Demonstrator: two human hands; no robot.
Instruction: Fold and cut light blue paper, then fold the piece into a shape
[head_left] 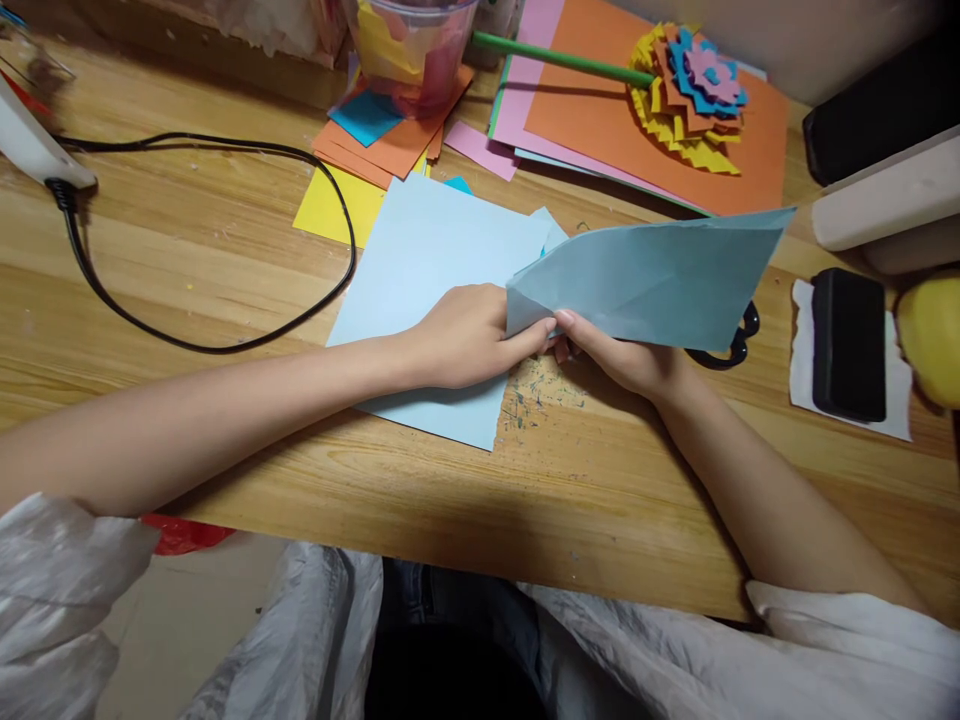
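Note:
A folded sheet of light blue paper [645, 280] is held tilted above the table, its long end pointing right. My left hand [472, 335] grips its left end, thumb pressed along the lower edge. Close beside it, my right hand [611, 345] pinches the same lower edge, the two thumbs nearly touching. The other fingers of both hands are partly hidden behind the paper. Under my left hand lies a flat light blue sheet [427, 250]. Black scissor handles [739, 340] stick out from behind the folded paper's right end.
A paper flower [705, 85] with a green stem rests on stacked coloured sheets [585, 90]. A clear plastic cup [420, 60] stands on orange paper pieces [375, 150]. A black cable [247, 345] loops at left. At right, a black phone-like object [849, 345] lies on white tissue [802, 370].

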